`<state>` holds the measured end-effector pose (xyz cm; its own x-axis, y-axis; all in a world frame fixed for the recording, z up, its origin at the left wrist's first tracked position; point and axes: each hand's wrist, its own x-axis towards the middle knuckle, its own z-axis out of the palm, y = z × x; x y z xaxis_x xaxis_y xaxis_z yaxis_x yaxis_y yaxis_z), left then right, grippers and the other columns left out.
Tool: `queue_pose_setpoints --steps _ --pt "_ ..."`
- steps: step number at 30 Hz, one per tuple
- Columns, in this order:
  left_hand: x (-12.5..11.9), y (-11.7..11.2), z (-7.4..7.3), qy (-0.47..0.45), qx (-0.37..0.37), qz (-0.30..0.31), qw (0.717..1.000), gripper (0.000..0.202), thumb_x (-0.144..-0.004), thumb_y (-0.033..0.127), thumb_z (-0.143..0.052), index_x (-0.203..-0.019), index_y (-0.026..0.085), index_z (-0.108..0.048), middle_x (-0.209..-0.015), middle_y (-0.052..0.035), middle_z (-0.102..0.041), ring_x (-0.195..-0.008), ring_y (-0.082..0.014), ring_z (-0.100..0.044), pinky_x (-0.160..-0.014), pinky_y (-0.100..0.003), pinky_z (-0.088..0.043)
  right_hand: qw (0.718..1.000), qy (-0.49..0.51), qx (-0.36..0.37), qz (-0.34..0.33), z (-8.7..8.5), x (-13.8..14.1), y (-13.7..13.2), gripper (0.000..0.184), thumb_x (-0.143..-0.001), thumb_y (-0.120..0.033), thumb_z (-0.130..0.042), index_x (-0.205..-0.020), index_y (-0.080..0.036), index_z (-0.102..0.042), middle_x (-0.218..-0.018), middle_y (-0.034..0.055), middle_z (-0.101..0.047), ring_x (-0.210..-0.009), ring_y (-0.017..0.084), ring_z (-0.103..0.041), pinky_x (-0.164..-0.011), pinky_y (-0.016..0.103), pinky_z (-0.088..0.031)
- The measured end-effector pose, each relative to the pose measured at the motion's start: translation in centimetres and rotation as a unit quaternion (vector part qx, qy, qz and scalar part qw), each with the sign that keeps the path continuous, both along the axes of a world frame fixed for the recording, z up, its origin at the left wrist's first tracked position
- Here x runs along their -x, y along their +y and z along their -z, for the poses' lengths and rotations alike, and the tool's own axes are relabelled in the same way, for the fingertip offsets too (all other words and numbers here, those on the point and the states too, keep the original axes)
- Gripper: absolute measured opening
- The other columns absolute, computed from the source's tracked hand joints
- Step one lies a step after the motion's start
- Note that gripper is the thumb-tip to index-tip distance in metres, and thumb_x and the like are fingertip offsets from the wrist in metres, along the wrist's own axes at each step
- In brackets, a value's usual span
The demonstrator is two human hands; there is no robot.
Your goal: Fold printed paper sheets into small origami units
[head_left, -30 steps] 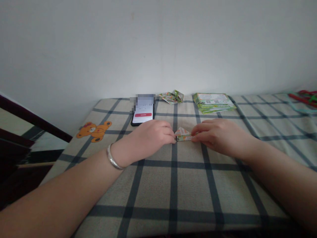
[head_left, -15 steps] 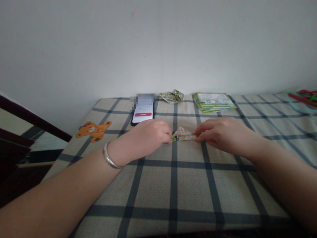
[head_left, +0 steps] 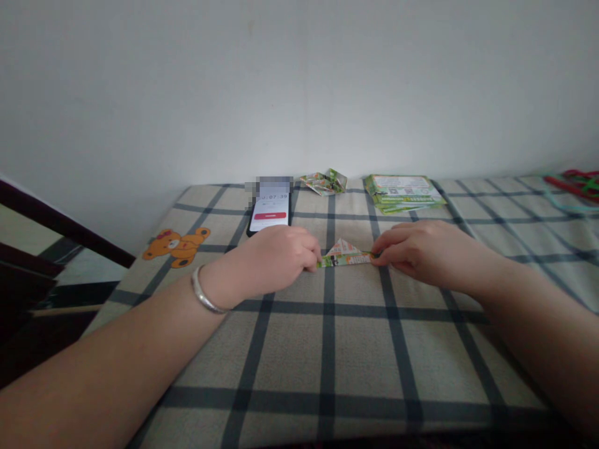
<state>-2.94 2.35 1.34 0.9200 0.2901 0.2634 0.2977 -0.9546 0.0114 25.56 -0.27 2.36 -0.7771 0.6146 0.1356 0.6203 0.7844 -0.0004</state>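
Observation:
A small piece of folded printed paper (head_left: 346,257) lies low over the checked tablecloth, with a straight band along its lower edge and a triangular peak above. My left hand (head_left: 287,257) pinches its left end; a silver bangle is on that wrist. On the other side, my right hand (head_left: 416,252) grips the right end between thumb and index finger. Parts of both paper ends are hidden by the fingertips.
A phone (head_left: 270,216) showing a timer lies behind my left hand. Near the wall are folded paper pieces (head_left: 325,182) and a stack of printed leaflets (head_left: 405,192). Red and green items (head_left: 580,187) sit at far right. A bear picture (head_left: 175,247) marks the tablecloth's left side.
My left hand has shifted slightly left, and more of the paper's left end shows. My right hand stays almost in place, still pinching the other end.

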Motion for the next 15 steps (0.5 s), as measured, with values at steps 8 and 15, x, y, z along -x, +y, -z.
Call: queue_pose_setpoints --steps 8,15 --pt "-0.3 -0.5 0.5 -0.011 0.013 -0.085 0.996 0.03 -0.084 0.006 -0.044 -0.073 0.017 -0.068 -0.082 -0.0024 -0.069 -0.083 -0.0169 -0.063 -0.078 -0.032 -0.05 0.999 0.031 0.018 0.024 0.6 0.1 0.5 0.025 -0.08 -0.01 -0.049 -0.08 -0.021 -0.071 -0.096 0.002 -0.071 -0.082 0.017 -0.066 -0.072 0.029 -0.049" --pt "-1.0 -1.4 1.1 -0.043 -0.001 -0.16 0.986 0.015 -0.083 0.011 -0.047 -0.082 0.016 -0.061 -0.081 -0.0036 -0.064 -0.078 -0.0181 -0.06 -0.07 -0.032 -0.049 0.995 0.04 0.033 0.088 1.0 1.2 0.6 0.016 -0.084 -0.024 -0.055 -0.094 -0.021 -0.067 -0.088 0.0027 -0.066 -0.079 0.018 -0.061 -0.07 0.031 -0.046"
